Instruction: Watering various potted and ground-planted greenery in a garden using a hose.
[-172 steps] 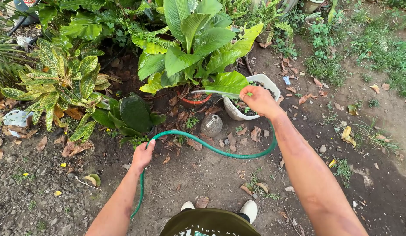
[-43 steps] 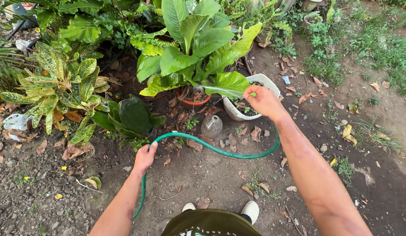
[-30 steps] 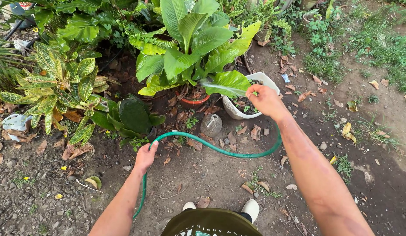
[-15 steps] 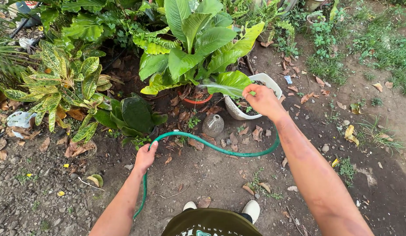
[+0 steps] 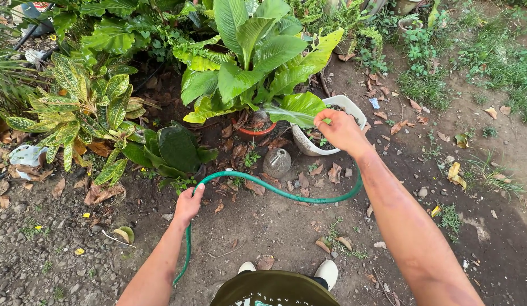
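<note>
Over the white plastic pot (image 5: 354, 107), right hand (image 5: 340, 129) grips the thin green rubber hose (image 5: 286, 194); left hand (image 5: 188, 204) clasps its slack, best kept unkinked

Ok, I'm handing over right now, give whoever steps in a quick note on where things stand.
Left hand: closed around the green hose partway along its loop.
Right hand: gripping the hose's end over the white pot, aimed at the big-leafed plant.
Hose curves across the dirt between both hands, passing a clear jar on the ground.
Done: soil around the pots looks dark, possibly damp.
Left: cannot tell; no water stream is visible.
</note>
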